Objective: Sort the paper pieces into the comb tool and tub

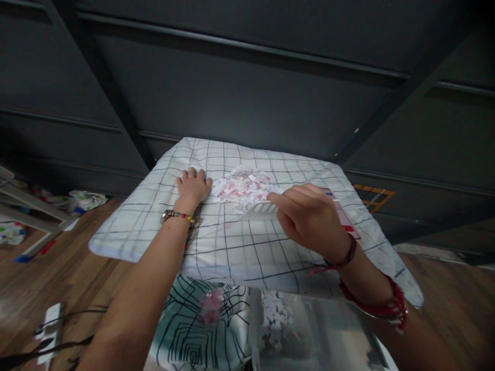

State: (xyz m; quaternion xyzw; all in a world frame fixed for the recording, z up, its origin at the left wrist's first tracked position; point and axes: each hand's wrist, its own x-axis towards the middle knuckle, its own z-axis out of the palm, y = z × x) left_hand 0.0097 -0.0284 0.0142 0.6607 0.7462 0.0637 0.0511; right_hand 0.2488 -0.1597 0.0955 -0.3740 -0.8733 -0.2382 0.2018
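My left hand (193,186) lies flat on a white checked cloth (240,247), fingers spread, left of a heap of small white and pink paper scraps (245,186). My right hand (309,216) is closed on a thin, pale plastic piece with a row of slots (260,210). That slotted piece is tilted, its edge at the near side of the heap. Its exact kind I cannot make out, and my fingers hide its right end. Partly behind my right hand lies a red and white card or booklet (346,219).
Below the table's front edge stands a clear plastic bin (320,330) with white scraps inside. Beside it, a pink packet (211,307) rests on a green patterned fabric (185,330). Dark panels (240,98) rise behind the table. A power strip (51,330) lies on the floor at left.
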